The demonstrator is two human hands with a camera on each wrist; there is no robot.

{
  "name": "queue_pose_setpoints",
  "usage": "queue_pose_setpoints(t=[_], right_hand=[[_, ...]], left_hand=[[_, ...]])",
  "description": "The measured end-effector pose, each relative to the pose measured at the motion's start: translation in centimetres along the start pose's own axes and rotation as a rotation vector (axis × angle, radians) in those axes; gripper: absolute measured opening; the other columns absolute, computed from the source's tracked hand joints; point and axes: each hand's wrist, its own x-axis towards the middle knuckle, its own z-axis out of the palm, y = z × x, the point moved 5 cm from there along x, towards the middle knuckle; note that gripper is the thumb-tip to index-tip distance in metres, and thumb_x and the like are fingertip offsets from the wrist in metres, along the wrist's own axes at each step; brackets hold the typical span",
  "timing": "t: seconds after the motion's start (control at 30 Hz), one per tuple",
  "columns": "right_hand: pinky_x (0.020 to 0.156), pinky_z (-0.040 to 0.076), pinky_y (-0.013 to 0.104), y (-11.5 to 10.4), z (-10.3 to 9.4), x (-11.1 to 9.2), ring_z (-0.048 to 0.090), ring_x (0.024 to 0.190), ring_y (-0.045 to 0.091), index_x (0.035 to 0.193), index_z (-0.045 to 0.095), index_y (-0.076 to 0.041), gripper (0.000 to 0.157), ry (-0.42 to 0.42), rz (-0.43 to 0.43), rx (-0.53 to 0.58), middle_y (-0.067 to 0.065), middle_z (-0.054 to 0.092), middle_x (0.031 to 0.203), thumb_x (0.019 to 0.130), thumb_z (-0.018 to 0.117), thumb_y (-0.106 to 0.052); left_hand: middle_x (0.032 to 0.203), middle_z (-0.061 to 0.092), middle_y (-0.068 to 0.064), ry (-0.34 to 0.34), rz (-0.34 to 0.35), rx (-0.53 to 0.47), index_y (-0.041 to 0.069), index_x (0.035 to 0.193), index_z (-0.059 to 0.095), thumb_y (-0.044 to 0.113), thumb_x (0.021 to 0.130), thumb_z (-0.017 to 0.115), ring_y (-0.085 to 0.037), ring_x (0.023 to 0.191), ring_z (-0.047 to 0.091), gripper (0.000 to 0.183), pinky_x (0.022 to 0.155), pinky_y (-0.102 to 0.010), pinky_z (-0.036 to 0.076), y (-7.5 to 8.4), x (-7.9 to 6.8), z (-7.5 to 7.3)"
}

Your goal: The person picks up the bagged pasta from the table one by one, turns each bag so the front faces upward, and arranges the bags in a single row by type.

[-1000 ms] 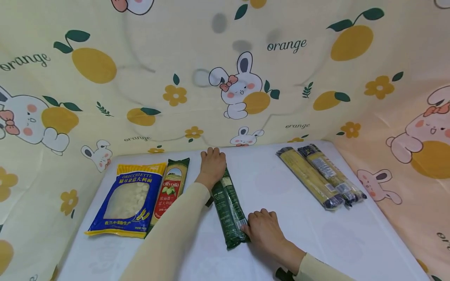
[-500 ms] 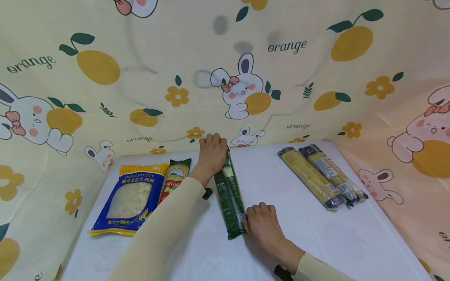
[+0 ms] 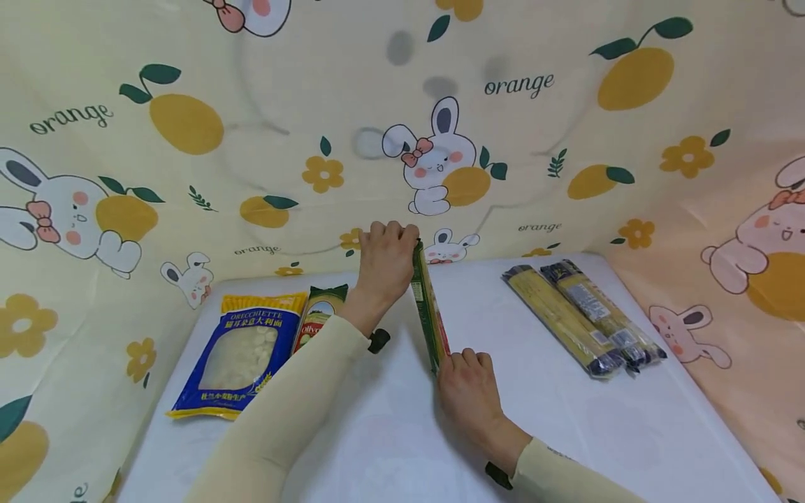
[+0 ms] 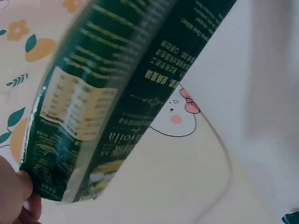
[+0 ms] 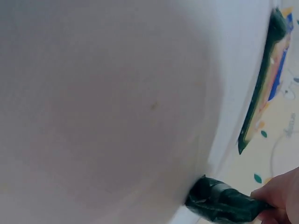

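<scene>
A long green pasta packet (image 3: 428, 314) stands on its narrow side in the head view, with a strip of its red face showing on the right. My left hand (image 3: 386, 269) grips its far end. At the near end my right hand (image 3: 470, 395) pinches the packet, covering that corner. Printed green wrapping of the packet (image 4: 126, 79) fills much of the left wrist view, with the left fingers (image 4: 16, 191) at its edge. In the right wrist view the right fingers (image 5: 278, 198) pinch one crumpled green end.
Left on the white table (image 3: 371, 440) lie a blue-and-yellow orecchiette bag (image 3: 235, 360) and a red-and-green olivoilà packet (image 3: 322, 307), partly behind the left sleeve. Two yellowish pasta packets (image 3: 562, 321) lie side by side at right. A patterned cloth (image 3: 327, 91) hangs behind.
The green packet has been raised and turned from lying with its green back visible to standing on its side. Both hands keep hold; the left has moved up and slightly right.
</scene>
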Motion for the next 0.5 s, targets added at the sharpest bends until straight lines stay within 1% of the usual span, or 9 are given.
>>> queue_pose_setpoints(t=[0.03, 0.13, 0.2, 0.27, 0.33, 0.4, 0.43, 0.5], right_hand=[[0.064, 0.037, 0.039, -0.1, 0.1, -0.2, 0.047, 0.064, 0.025, 0.067, 0.051, -0.007, 0.018, -0.008, 0.002, 0.003, 0.008, 0.054, 0.064, 0.078, 0.064, -0.011], [0.067, 0.039, 0.041, -0.1, 0.5, -0.5, 0.049, 0.067, 0.026, 0.069, 0.052, -0.006, 0.017, -0.047, 0.030, 0.018, 0.009, 0.057, 0.066, 0.081, 0.063, -0.011], [0.068, 0.040, 0.042, -0.1, 0.6, -0.7, 0.051, 0.068, 0.027, 0.071, 0.053, -0.006, 0.017, -0.078, 0.041, 0.029, 0.009, 0.059, 0.068, 0.083, 0.063, -0.012], [0.070, 0.041, 0.042, -0.1, 0.7, -0.9, 0.052, 0.069, 0.026, 0.073, 0.054, -0.005, 0.017, -0.109, 0.049, 0.036, 0.010, 0.062, 0.071, 0.084, 0.065, -0.014], [0.071, 0.041, 0.042, -0.2, 0.7, -1.1, 0.052, 0.070, 0.026, 0.075, 0.055, -0.005, 0.019, -0.132, 0.050, 0.041, 0.010, 0.063, 0.073, 0.084, 0.067, -0.017], [0.072, 0.041, 0.042, -0.3, 0.7, -1.3, 0.051, 0.070, 0.026, 0.076, 0.055, -0.005, 0.021, -0.143, 0.049, 0.047, 0.010, 0.063, 0.074, 0.085, 0.068, -0.019], [0.072, 0.041, 0.042, -0.3, 0.7, -1.3, 0.051, 0.071, 0.026, 0.076, 0.055, -0.005, 0.022, -0.141, 0.046, 0.048, 0.010, 0.063, 0.074, 0.085, 0.068, -0.020], [0.072, 0.040, 0.042, -0.4, 0.7, -1.4, 0.051, 0.071, 0.027, 0.076, 0.054, -0.006, 0.027, -0.128, 0.038, 0.049, 0.010, 0.060, 0.072, 0.086, 0.069, -0.025]], left_hand=[[0.085, 0.056, -0.007, -0.006, -0.003, 0.009, 0.012, 0.102, 0.061, 0.011, 0.100, 0.043, -0.027, 0.076, 0.043, 0.018, 0.064, -0.037, 0.028, 0.1, -0.1, 0.2], [0.081, 0.059, -0.008, 0.020, 0.015, 0.011, 0.009, 0.095, 0.061, 0.015, 0.101, 0.046, -0.028, 0.076, 0.046, 0.017, 0.063, -0.037, 0.031, 0.4, -0.2, 0.0], [0.078, 0.061, -0.008, 0.051, 0.070, 0.010, 0.007, 0.088, 0.062, 0.017, 0.100, 0.046, -0.028, 0.075, 0.051, 0.023, 0.065, -0.037, 0.037, 0.9, 0.0, -0.3], [0.074, 0.062, -0.007, 0.068, 0.111, -0.022, 0.006, 0.083, 0.063, 0.020, 0.098, 0.048, -0.026, 0.073, 0.055, 0.025, 0.070, -0.037, 0.041, 1.3, 0.1, -0.7], [0.071, 0.062, -0.006, 0.051, 0.137, -0.041, 0.006, 0.081, 0.063, 0.027, 0.097, 0.052, -0.024, 0.070, 0.058, 0.029, 0.075, -0.035, 0.042, 1.6, 0.2, -0.9], [0.071, 0.063, -0.006, 0.016, 0.136, -0.061, 0.006, 0.083, 0.064, 0.032, 0.097, 0.055, -0.022, 0.069, 0.059, 0.031, 0.078, -0.034, 0.042, 1.6, 0.3, -0.8], [0.072, 0.064, -0.006, -0.007, 0.138, -0.054, 0.006, 0.084, 0.064, 0.033, 0.097, 0.057, -0.022, 0.070, 0.059, 0.031, 0.078, -0.034, 0.042, 1.7, 0.4, -0.8], [0.077, 0.066, -0.007, -0.051, 0.149, -0.015, 0.005, 0.087, 0.065, 0.033, 0.096, 0.060, -0.022, 0.074, 0.062, 0.030, 0.079, -0.034, 0.042, 1.6, 0.4, -0.7]])
